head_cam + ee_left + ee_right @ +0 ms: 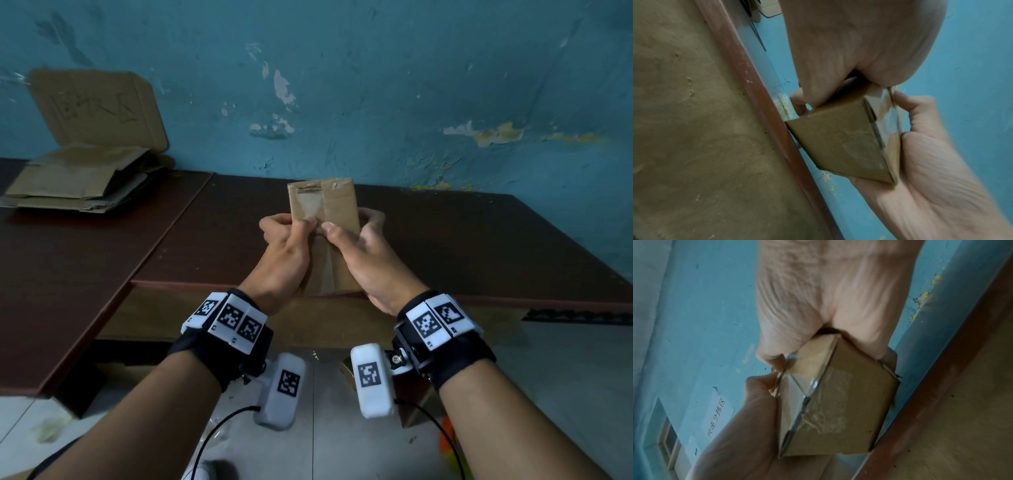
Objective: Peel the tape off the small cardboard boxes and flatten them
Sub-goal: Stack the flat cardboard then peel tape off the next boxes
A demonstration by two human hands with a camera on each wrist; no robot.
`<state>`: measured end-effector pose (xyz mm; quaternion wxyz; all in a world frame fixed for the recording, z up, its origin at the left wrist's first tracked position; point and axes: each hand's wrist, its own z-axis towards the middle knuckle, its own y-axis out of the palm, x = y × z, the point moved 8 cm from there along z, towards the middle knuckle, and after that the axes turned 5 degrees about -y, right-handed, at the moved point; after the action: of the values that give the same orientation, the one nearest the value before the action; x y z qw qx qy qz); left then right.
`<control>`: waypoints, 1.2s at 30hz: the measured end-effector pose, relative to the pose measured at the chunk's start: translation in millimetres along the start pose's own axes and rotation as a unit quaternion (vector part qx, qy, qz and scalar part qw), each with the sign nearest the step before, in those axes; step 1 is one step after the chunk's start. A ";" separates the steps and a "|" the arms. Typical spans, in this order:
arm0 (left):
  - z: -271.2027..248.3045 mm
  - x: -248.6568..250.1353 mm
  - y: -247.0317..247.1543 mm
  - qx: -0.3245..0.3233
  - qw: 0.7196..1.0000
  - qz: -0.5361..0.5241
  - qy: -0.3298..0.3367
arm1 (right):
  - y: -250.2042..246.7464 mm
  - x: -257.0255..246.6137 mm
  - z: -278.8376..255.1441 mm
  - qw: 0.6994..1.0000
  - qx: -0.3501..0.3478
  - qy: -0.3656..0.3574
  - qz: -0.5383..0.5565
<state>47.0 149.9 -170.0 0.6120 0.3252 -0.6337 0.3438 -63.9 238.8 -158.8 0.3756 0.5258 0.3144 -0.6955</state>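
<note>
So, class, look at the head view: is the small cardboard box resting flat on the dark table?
No: both the left hand and right hand hold the small cardboard box up above the table.

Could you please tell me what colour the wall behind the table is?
The wall is blue-green with peeling patches, clearest in the head view.

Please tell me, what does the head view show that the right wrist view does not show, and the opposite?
Only the head view shows the pile of flattened cardboard on the far left of the dark table, and the marker bands on both wrists.

Only the right wrist view shows the box end with crinkled clear tape folding over its edge, and a paper notice on the wall.

Both show the small cardboard box gripped by the left hand and the right hand.
</note>
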 end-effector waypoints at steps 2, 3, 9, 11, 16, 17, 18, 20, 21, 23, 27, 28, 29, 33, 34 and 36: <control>0.9 2.0 -1.5 0.019 0.999 -0.030 0.006 | -1.7 2.3 0.0 1.000 0.027 -0.011 -0.001; 1.8 2.7 -1.9 0.027 0.998 -0.048 0.009 | -2.7 3.1 -0.3 0.999 0.048 -0.018 -0.006; -4.4 15.7 6.9 0.005 0.992 -0.113 0.054 | -5.4 -5.5 -1.4 0.987 0.154 -0.041 -0.036; -7.2 14.9 11.5 -0.022 0.992 -0.113 0.047 | -2.9 -6.4 -0.2 0.989 0.145 -0.026 -0.031; -7.7 8.7 13.8 -0.015 0.990 -0.137 0.027 | -0.1 -4.4 -1.1 0.989 0.144 -0.002 -0.029; -6.5 7.0 13.1 -0.007 0.989 -0.146 0.020 | -0.3 -4.0 -0.5 0.989 0.146 -0.004 -0.038; -5.3 5.4 12.4 -0.002 0.989 -0.150 0.015 | -0.2 -3.4 0.0 0.988 0.146 -0.003 -0.042; -5.3 6.2 12.2 -0.006 0.990 -0.143 0.017 | 0.1 -3.8 0.1 0.989 0.145 -0.004 -0.039; -6.1 7.9 12.7 -0.014 0.990 -0.138 0.022 | -0.2 -3.8 0.0 0.989 0.145 -0.004 -0.037; -7.4 9.4 14.0 -0.028 0.991 -0.131 0.028 | -1.4 -2.7 -0.8 0.988 0.148 -0.003 -0.037; -4.3 3.8 18.1 -0.051 0.992 -0.112 0.032 | -4.8 2.0 -2.9 0.987 0.154 0.010 -0.041; -3.2 2.8 18.6 -0.055 0.993 -0.102 0.037 | -6.0 2.5 -3.7 0.987 0.153 0.013 -0.040; -3.3 2.9 19.0 -0.055 0.993 -0.092 0.041 | -7.0 2.6 -4.2 0.987 0.153 0.016 -0.037; -5.8 4.6 22.2 -0.073 0.995 -0.058 0.034 | -7.7 1.4 -6.5 0.989 0.142 0.029 -0.012; -5.4 3.4 22.9 -0.080 0.994 -0.062 0.027 | -7.8 0.8 -7.1 0.990 0.140 0.030 -0.005; -4.9 1.5 22.3 -0.080 0.994 -0.065 0.019 | -6.9 0.4 -7.8 0.990 0.134 0.036 0.012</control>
<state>31.0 166.3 -169.2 0.6689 0.3091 -0.6251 0.2575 -66.0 248.8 -160.9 0.2980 0.5996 0.2252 -0.7077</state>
